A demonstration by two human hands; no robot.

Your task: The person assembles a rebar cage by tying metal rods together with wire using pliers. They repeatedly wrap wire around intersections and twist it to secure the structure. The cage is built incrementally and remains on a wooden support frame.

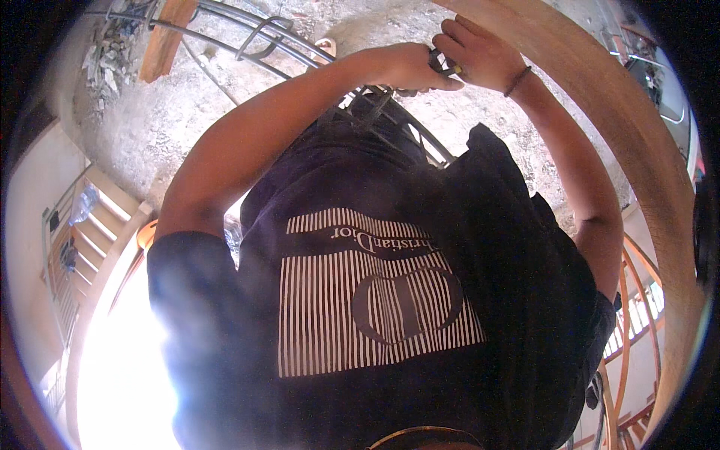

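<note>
My left hand (416, 67) is closed, its thumb pointing toward my other hand, above dark steel bars. My right hand (480, 56) meets it from the right, fingers curled, with a dark band on the wrist. Between the two hands shows a small black and yellow tool (448, 66); its kind is mostly hidden by the fingers. My right hand grips it, while what my left fingers hold is hidden. The steel reinforcing bars (409, 124) run below the hands toward my body, joined by bent stirrups (262, 37) farther left.
A long wooden beam (607, 90) curves down the right side, close to my right arm. An upright piece of wood (165, 45) stands at the far left. Broken rubble (112, 56) lies on the rough grey floor (157, 120). Railings (97, 214) line the left edge.
</note>
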